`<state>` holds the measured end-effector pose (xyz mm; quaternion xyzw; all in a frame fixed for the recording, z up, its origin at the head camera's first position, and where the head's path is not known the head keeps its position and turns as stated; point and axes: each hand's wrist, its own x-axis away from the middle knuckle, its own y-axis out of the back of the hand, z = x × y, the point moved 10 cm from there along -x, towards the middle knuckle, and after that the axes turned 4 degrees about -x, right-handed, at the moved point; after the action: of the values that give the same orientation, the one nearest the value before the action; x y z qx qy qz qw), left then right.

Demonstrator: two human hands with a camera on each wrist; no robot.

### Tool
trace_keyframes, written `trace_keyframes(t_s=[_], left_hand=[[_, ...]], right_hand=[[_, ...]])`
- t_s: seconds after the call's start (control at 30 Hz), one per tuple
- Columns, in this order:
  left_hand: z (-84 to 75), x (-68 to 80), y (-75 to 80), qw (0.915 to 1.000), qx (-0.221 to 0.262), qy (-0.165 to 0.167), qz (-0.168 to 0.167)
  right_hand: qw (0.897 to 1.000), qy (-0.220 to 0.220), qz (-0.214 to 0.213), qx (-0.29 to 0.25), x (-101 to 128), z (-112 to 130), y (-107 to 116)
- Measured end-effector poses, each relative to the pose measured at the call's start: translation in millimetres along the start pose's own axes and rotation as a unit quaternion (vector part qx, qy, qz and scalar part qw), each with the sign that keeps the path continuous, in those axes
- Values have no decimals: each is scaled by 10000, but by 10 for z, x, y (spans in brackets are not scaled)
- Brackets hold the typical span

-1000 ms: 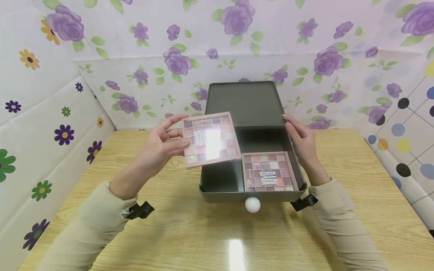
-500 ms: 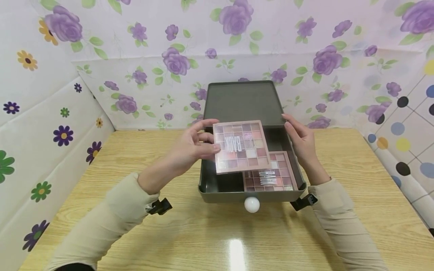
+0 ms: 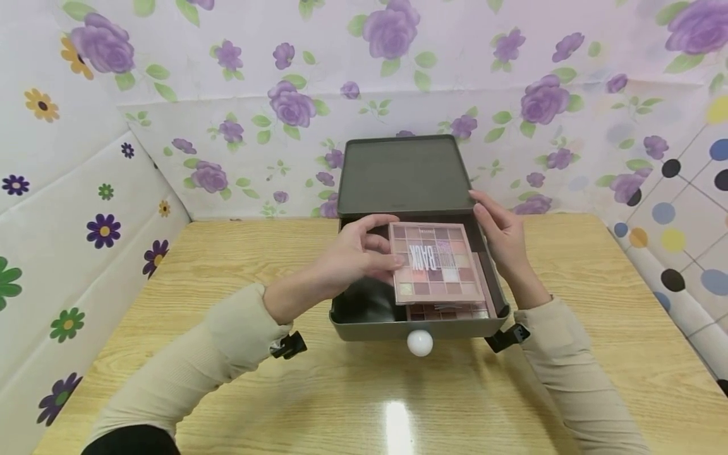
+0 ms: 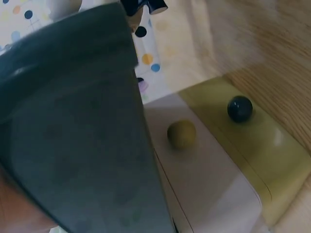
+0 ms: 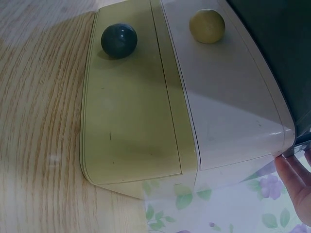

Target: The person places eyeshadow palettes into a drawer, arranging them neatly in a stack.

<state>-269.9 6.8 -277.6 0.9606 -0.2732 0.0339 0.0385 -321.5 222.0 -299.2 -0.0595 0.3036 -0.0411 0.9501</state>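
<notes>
My left hand (image 3: 364, 253) pinches the left edge of a square eyeshadow palette (image 3: 438, 265) with a clear printed lid. It is tilted over the right half of a pulled-out dark green drawer (image 3: 364, 330) with a white knob (image 3: 419, 343). Beneath it, a second palette (image 3: 449, 312) lies in the drawer, mostly covered. My right hand (image 3: 509, 243) rests with extended fingers against the right side of the drawer unit (image 3: 404, 174), near its top front corner. In the right wrist view, some fingers (image 5: 291, 179) touch the unit's side.
Below the green drawer, the wrist views show a pale drawer (image 5: 233, 92) with a yellow knob (image 5: 207, 26) and a yellow-green drawer (image 5: 131, 111) with a dark knob (image 5: 119, 41). The unit stands on a wooden table (image 3: 256, 392) against a flowered wall covering (image 3: 227, 114).
My left hand has carried its palette rightward and lower, from the drawer's left side to over the second palette, now mostly covering it. My right hand has stayed put.
</notes>
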Motion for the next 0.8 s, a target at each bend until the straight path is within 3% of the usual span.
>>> trace_keyframes(t_s=[0.37, 0.47, 0.53, 0.63, 0.7, 0.8], left_hand=[[168, -87, -247, 9982, -187, 525, 208], [190, -96, -260, 9961, -552, 575, 368], [180, -103, -262, 9914, -1101, 496, 506], [133, -116, -258, 9726, -2212, 226, 680], [72, -124, -260, 9474, -3118, -126, 715], [-12, -122, -281, 9117, -3993, -660, 710]], right_hand=[[9996, -39, 16, 272, -10, -4, 6], [9994, -68, 12, 353, -7, -9, 12], [9993, -106, 2, 370, -4, -16, 17], [9993, -130, -7, 339, -1, -21, 21], [9996, -122, -6, 264, -1, -20, 17], [9998, -86, -17, 175, -1, -17, 13]])
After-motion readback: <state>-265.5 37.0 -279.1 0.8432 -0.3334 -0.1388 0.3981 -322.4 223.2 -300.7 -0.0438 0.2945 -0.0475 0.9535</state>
